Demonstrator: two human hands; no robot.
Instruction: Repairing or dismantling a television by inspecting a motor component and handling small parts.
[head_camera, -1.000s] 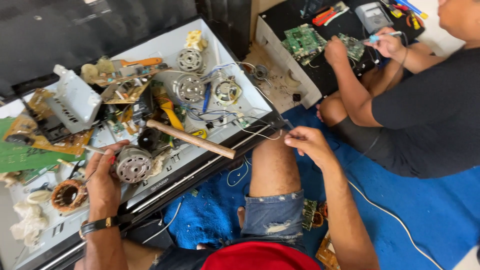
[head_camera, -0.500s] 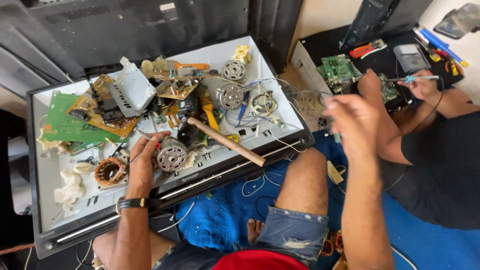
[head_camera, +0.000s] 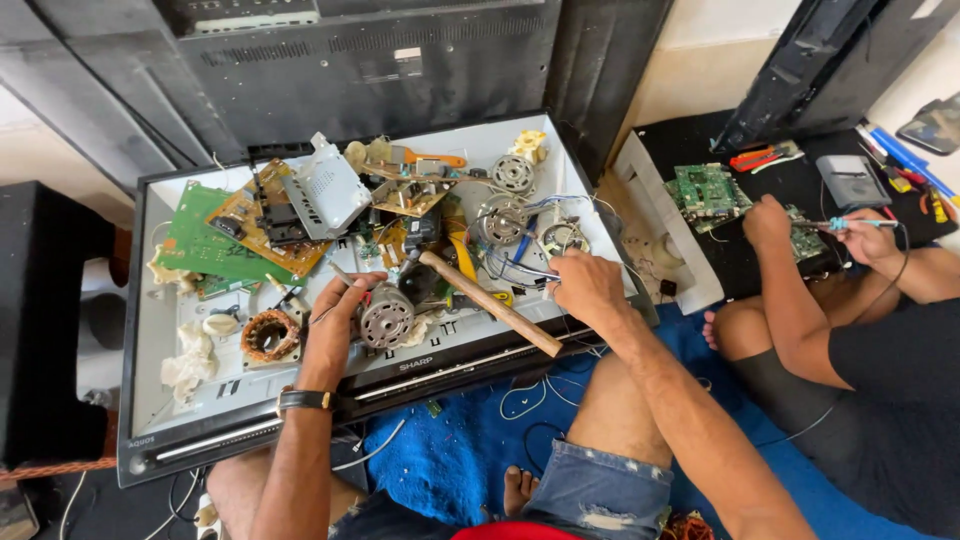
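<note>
You've got a green board (head_camera: 205, 238) and a grey metal shield (head_camera: 325, 192) top-left on the panel, a copper coil (head_camera: 270, 334) near the front edge. Co-worker's hand (head_camera: 768, 220) rests on another green board (head_camera: 706, 190) at right; red pliers (head_camera: 752, 155) beside it.

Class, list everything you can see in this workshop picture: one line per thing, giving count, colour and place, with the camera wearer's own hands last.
Flat panel: one, white with black frame, on the floor, used as a tray.
Hammer: one, wooden handle, lying across the panel's middle.
Motor core: one, grey, beside the left hand.
Copper coil: one, brown, panel's left part.
Circuit boards: several, green and tan, panel's upper left.
Metal shield: one, silver, upper middle.
Blue cloth: one, under the legs.
Co-worker's hands: two, right side, over a green board.
Wristwatch: one, black, left wrist.
Left hand: one, touching the motor core.
Right hand: one, on the wires by the hammer.
</note>
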